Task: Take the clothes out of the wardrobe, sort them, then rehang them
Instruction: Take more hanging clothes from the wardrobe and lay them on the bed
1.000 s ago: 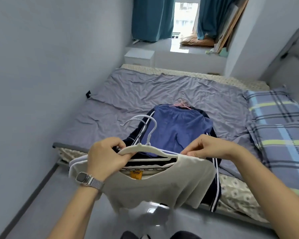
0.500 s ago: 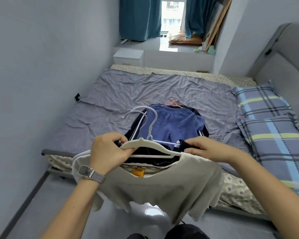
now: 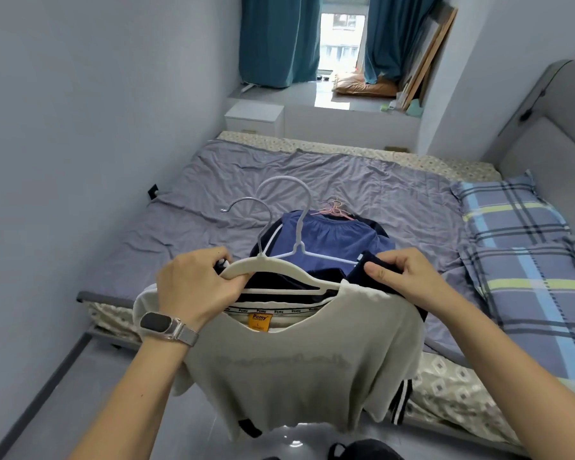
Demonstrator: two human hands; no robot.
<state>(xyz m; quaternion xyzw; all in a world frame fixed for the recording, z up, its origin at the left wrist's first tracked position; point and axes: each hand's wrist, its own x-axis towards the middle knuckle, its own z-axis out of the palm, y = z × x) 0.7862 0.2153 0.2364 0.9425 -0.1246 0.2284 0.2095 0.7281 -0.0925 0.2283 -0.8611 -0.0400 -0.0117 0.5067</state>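
The left hand [image 3: 200,287] grips the white hanger [image 3: 279,265] at its left shoulder, holding up the grey T-shirt [image 3: 299,363] between both hands. The right hand [image 3: 409,277] pinches a dark garment [image 3: 370,263] at the hanger's right end. Beyond them, a blue garment [image 3: 326,237] lies on the bed [image 3: 213,207].

You are in a home bedroom: a bed [image 3: 312,180] with a crumpled grey sheet fills the floor ahead, a plaid pillow [image 3: 525,247] at two o'clock, teal curtains [image 3: 276,38] at twelve, a white nightstand [image 3: 254,117] below them.
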